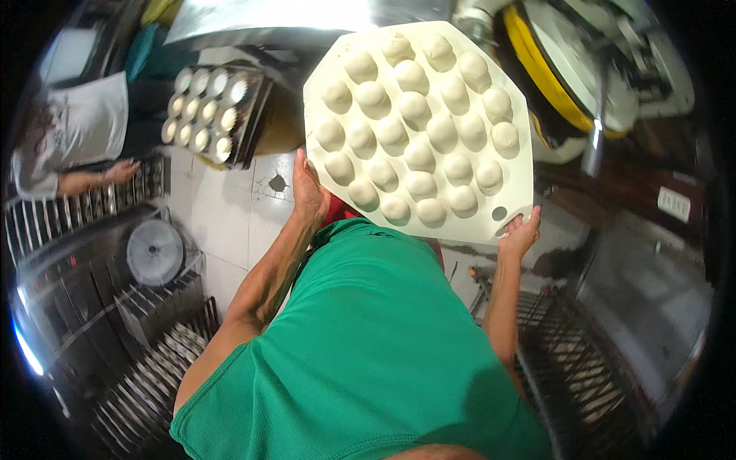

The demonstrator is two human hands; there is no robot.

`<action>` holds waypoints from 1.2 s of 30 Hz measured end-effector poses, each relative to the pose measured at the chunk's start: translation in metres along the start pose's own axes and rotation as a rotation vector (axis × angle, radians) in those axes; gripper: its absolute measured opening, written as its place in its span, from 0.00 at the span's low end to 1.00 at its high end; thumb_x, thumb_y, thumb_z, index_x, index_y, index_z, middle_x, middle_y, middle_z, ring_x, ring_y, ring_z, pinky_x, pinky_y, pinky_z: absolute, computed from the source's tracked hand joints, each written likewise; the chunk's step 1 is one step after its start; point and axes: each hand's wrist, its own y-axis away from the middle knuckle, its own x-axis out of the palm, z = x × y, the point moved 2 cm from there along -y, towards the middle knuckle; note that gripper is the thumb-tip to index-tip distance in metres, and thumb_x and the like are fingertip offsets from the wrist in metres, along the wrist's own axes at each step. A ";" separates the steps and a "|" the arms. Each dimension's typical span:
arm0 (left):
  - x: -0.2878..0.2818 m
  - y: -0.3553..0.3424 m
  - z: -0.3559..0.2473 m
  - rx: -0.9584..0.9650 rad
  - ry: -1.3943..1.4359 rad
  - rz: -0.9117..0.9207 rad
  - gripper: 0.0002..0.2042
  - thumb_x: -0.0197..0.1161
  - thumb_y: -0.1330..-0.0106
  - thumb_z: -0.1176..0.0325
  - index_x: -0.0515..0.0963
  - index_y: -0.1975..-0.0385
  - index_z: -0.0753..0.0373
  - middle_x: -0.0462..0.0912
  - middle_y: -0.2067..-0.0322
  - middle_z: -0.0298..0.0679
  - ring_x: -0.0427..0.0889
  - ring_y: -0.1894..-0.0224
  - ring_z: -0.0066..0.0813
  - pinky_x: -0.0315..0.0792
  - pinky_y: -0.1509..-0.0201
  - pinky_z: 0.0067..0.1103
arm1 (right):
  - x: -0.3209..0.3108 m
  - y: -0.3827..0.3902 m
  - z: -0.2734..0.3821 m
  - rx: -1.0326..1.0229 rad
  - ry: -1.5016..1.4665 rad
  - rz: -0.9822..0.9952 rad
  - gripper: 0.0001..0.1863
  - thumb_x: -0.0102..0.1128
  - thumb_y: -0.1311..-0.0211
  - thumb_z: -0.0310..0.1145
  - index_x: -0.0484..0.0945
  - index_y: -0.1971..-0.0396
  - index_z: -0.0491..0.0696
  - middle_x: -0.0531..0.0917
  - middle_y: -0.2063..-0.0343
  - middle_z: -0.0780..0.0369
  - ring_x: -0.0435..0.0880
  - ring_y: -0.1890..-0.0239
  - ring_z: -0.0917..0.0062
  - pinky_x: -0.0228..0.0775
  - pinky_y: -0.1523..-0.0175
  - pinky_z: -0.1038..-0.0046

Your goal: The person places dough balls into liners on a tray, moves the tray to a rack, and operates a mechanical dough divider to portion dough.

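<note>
A white many-sided plastic tray (515, 165) of round pale dough balls (419, 156) is held out between both raised arms, left hand (308, 188) and right hand (520, 231) each clamped on an edge.

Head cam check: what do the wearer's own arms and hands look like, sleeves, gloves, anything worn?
Both forearms are bare from the elbow down, with no long sleeves. The left hand and right hand wear no gloves; no rings, watch or wristbands show. The only clothing in view is a green short-sleeved shirt with a stitched hem, its sleeve ending at the upper arm.
</note>
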 end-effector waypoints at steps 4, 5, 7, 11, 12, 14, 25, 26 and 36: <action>-0.021 -0.042 -0.062 0.072 0.061 0.069 0.35 0.37 0.23 0.42 0.64 0.35 0.71 0.72 0.36 0.47 0.71 0.34 0.42 0.61 0.27 0.37 | 0.090 0.028 0.007 0.013 0.043 0.195 0.17 0.59 0.31 0.48 0.76 0.62 0.48 0.72 0.77 0.69 0.68 0.78 0.84 0.53 0.76 0.78; -0.019 -0.058 -0.079 0.076 0.066 0.091 0.36 0.36 0.23 0.42 0.64 0.35 0.72 0.73 0.36 0.48 0.71 0.34 0.42 0.61 0.27 0.37 | 0.113 0.037 0.008 0.023 0.060 0.224 0.13 0.57 0.29 0.44 0.74 0.64 0.49 0.69 0.79 0.70 0.63 0.80 0.85 0.52 0.76 0.78; -0.007 -0.092 -0.110 0.109 0.085 0.131 0.37 0.35 0.23 0.41 0.63 0.34 0.72 0.72 0.36 0.49 0.70 0.33 0.43 0.60 0.26 0.38 | 0.150 0.047 -0.003 0.068 0.030 0.284 0.11 0.56 0.28 0.42 0.72 0.66 0.51 0.67 0.80 0.71 0.62 0.80 0.84 0.52 0.76 0.78; 0.015 -0.155 -0.133 0.188 0.106 0.258 0.31 0.33 0.20 0.47 0.57 0.30 0.69 0.64 0.31 0.47 0.66 0.30 0.40 0.57 0.25 0.37 | 0.213 0.065 -0.027 0.139 -0.097 0.317 0.12 0.52 0.26 0.40 0.68 0.70 0.51 0.62 0.81 0.71 0.57 0.81 0.83 0.54 0.74 0.76; 0.029 -0.163 -0.132 0.205 0.068 0.264 0.30 0.35 0.19 0.49 0.57 0.30 0.69 0.64 0.31 0.46 0.65 0.30 0.39 0.57 0.25 0.36 | 0.224 0.066 -0.033 0.133 -0.130 0.307 0.12 0.51 0.26 0.40 0.68 0.70 0.51 0.61 0.81 0.71 0.56 0.81 0.83 0.55 0.74 0.75; 0.032 -0.186 -0.129 0.129 -0.022 0.226 0.30 0.40 0.20 0.49 0.57 0.29 0.66 0.64 0.31 0.45 0.63 0.29 0.38 0.55 0.25 0.38 | 0.252 0.071 -0.044 0.100 -0.066 0.413 0.10 0.51 0.27 0.39 0.71 0.66 0.48 0.70 0.79 0.67 0.71 0.77 0.76 0.67 0.68 0.70; -0.023 -0.183 -0.187 -0.032 0.115 -0.093 0.30 0.42 0.25 0.41 0.62 0.37 0.60 0.70 0.38 0.47 0.72 0.40 0.44 0.73 0.41 0.45 | 0.402 0.059 0.041 -0.799 1.063 0.525 0.24 0.53 0.27 0.47 0.79 0.48 0.41 0.85 0.58 0.58 0.83 0.56 0.74 0.74 0.49 0.69; -0.022 -0.190 -0.191 -0.018 0.137 -0.073 0.29 0.43 0.25 0.42 0.62 0.37 0.60 0.69 0.37 0.48 0.71 0.39 0.45 0.72 0.39 0.47 | 0.434 0.042 0.042 -0.611 0.771 0.557 0.28 0.51 0.26 0.50 0.75 0.44 0.38 0.82 0.55 0.56 0.81 0.57 0.73 0.74 0.48 0.70; -0.009 -0.289 -0.280 0.192 -0.109 -0.274 0.29 0.43 0.23 0.47 0.63 0.36 0.67 0.69 0.39 0.47 0.69 0.39 0.40 0.65 0.37 0.35 | 0.562 0.063 0.035 -0.247 0.550 0.898 0.31 0.51 0.25 0.47 0.68 0.38 0.32 0.77 0.45 0.51 0.79 0.50 0.70 0.74 0.43 0.70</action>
